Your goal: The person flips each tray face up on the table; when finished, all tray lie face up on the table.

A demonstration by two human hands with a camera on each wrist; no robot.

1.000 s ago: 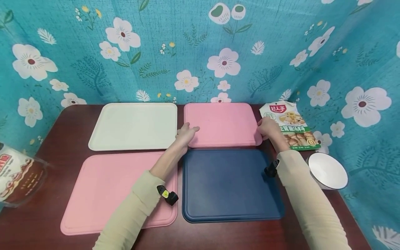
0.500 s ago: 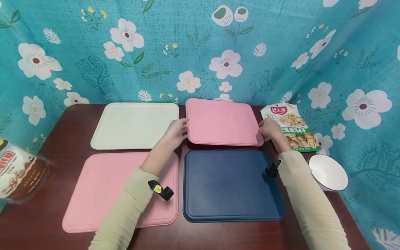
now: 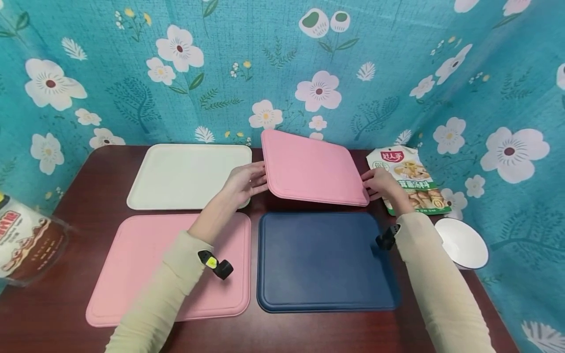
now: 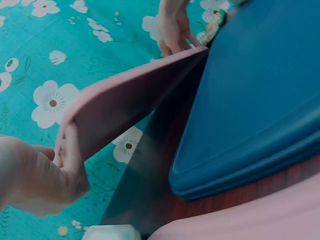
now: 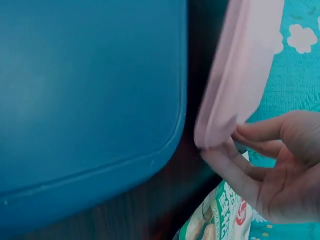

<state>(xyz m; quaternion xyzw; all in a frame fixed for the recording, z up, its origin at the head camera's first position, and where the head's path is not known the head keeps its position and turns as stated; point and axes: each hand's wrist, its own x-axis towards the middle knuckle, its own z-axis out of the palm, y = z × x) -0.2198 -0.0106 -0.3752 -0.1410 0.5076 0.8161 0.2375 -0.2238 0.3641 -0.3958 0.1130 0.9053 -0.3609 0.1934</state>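
Observation:
A pink tray (image 3: 313, 167) at the back right is tilted, its left side raised off the dark table. My left hand (image 3: 245, 182) holds its left edge, with fingers tucked under the rim in the left wrist view (image 4: 45, 172). At the opposite edge, my right hand (image 3: 380, 185) grips the near right corner. The right wrist view shows the thumb and fingers (image 5: 255, 131) pinching that corner. Just in front of the raised tray lies a navy blue tray (image 3: 326, 262), flat on the table.
A white tray (image 3: 190, 176) lies at back left, with a second pink tray (image 3: 176, 264) in front of it. A food packet (image 3: 410, 179) and a white bowl (image 3: 461, 242) stand right. A brown-and-white package (image 3: 26, 240) is far left. Floral cloth (image 3: 247, 63) hangs behind.
My left hand has taken hold of the back pink tray's left edge and raised that side, tilting the tray. My right hand has stayed at the right edge.

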